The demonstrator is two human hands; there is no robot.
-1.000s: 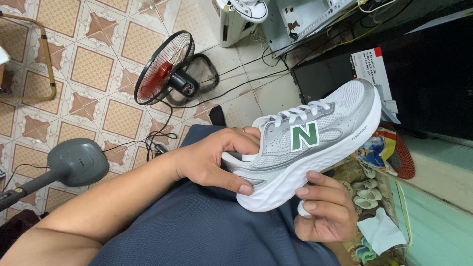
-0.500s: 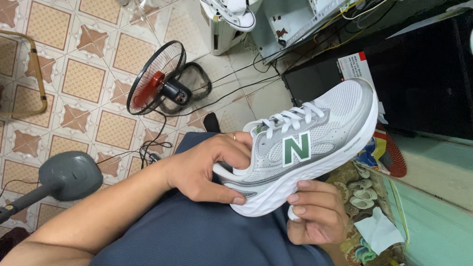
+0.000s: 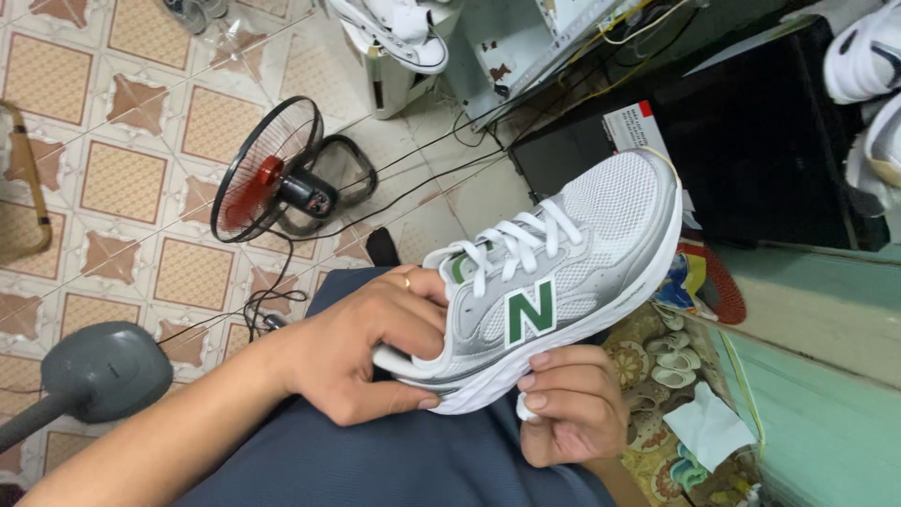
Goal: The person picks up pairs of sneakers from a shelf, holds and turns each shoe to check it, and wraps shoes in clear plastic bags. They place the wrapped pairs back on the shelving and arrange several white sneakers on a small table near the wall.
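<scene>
While both hands keep one shoe at the centre of the frame, the scene is this:
Floor: patterned tiles (image 3: 113, 178) fill the upper left.
Fan: small floor fan (image 3: 272, 174), red hub, left of centre top.
Sneaker: grey mesh sneaker (image 3: 572, 272) with white laces and a green letter, toe toward upper right.
Left hand: left hand (image 3: 361, 347), fingers closed around the heel.
Right hand: right hand (image 3: 572, 408) under the sole, fingers curled, pinching a small white piece (image 3: 526, 406).

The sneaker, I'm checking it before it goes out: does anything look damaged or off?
Nothing stands out. The grey-and-white sneaker looks intact and laced; the left hand grips its heel, and the right hand holds a small white wad against the sole.
</scene>
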